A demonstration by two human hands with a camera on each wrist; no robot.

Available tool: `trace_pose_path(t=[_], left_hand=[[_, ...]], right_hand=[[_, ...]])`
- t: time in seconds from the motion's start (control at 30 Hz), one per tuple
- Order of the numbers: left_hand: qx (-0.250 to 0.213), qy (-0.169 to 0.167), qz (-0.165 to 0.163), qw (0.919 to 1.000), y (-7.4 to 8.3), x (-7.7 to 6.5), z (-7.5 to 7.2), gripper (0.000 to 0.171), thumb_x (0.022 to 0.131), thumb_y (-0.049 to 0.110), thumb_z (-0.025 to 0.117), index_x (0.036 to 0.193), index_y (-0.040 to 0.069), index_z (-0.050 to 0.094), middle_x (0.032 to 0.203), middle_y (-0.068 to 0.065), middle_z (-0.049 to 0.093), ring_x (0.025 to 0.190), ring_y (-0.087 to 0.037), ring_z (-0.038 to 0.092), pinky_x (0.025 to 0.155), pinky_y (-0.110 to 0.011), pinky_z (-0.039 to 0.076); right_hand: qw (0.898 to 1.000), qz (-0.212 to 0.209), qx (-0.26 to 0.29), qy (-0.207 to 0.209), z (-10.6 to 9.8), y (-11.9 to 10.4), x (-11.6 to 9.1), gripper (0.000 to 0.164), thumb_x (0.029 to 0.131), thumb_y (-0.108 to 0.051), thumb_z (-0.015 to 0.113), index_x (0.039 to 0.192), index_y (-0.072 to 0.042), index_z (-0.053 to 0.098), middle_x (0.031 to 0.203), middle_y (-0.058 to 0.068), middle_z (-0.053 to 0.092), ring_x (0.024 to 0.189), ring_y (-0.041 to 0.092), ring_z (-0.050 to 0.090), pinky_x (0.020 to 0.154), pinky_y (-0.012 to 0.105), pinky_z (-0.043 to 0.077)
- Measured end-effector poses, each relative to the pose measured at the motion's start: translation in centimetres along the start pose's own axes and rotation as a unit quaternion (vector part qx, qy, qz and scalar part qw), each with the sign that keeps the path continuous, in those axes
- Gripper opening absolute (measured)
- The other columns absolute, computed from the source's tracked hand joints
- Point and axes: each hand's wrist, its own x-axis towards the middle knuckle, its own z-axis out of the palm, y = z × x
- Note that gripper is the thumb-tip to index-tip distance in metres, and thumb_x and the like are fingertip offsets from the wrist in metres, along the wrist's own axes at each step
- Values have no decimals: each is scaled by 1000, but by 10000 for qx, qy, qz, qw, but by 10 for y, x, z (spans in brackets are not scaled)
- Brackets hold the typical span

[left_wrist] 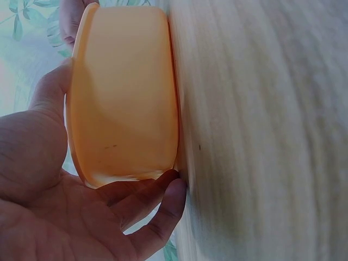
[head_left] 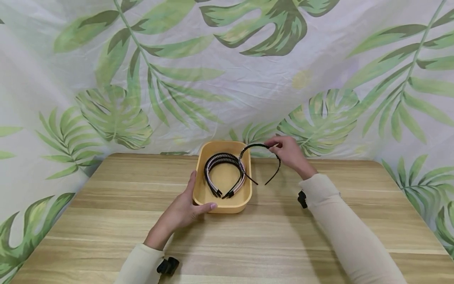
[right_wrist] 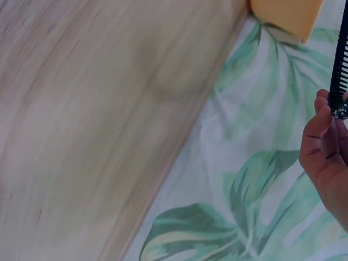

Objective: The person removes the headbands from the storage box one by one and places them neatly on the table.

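Observation:
A yellow plastic box [head_left: 203,199] stands on the table near its back edge, with several headbands [head_left: 224,159] nested inside, black and pale ones. My left hand [head_left: 181,208] grips the box at its front left corner, thumb along the front rim and fingers on the left side. In the left wrist view the fingers [left_wrist: 157,217] curl round the box wall close to the tabletop. To the right of the box, my right hand [head_left: 288,152] pinches a black toothed headband [head_left: 277,167] by its top. Its ends point down, and its left part overlaps the box's right rim in the head view.
The wooden table [head_left: 283,240] reaches back to a leaf-printed cloth [head_left: 198,86] hanging behind it. Long light sleeves [head_left: 351,232] cover both arms, with a small black device [head_left: 168,266] strapped near the left wrist.

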Motion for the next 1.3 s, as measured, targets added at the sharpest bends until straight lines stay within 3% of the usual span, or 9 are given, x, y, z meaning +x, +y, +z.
trace_pose_path(t=[0.47, 0.7, 1.03, 1.3], left_hand=[[3, -3, -50, 10000, 0, -1, 0, 128, 89, 48, 83, 169, 15, -12, 169, -29, 26, 144, -42, 49, 118, -58, 38], [-54, -8, -45, 10000, 0, 0, 0, 128, 89, 47, 82, 169, 15, -12, 170, -27, 23, 146, -42, 46, 119, -58, 36], [-17, -7, -53, 10000, 1, 0, 0, 127, 89, 47, 82, 169, 16, -11, 170, -27, 24, 145, -43, 48, 118, -58, 38], [-21, -17, -62, 10000, 1, 0, 0, 127, 90, 47, 82, 169, 15, -12, 170, -28, 24, 145, -42, 47, 118, -58, 37]], right_hand=[[9999, 144, 15, 50, -15, 28, -6, 30, 104, -2, 59, 131, 0, 72, 137, 22, 67, 111, 36, 64, 82, 37, 52], [9997, 243, -41, 43, -16, 36, -7, 30, 105, -3, 57, 132, 0, 71, 142, 23, 64, 113, 37, 63, 82, 37, 51], [9996, 258, -95, 49, -14, 45, -4, 29, 103, -2, 58, 128, 1, 73, 133, 24, 69, 106, 35, 64, 77, 32, 50], [9994, 286, -182, -25, -11, 49, -3, 28, 104, -3, 58, 128, 1, 72, 134, 25, 68, 110, 38, 64, 79, 36, 52]])
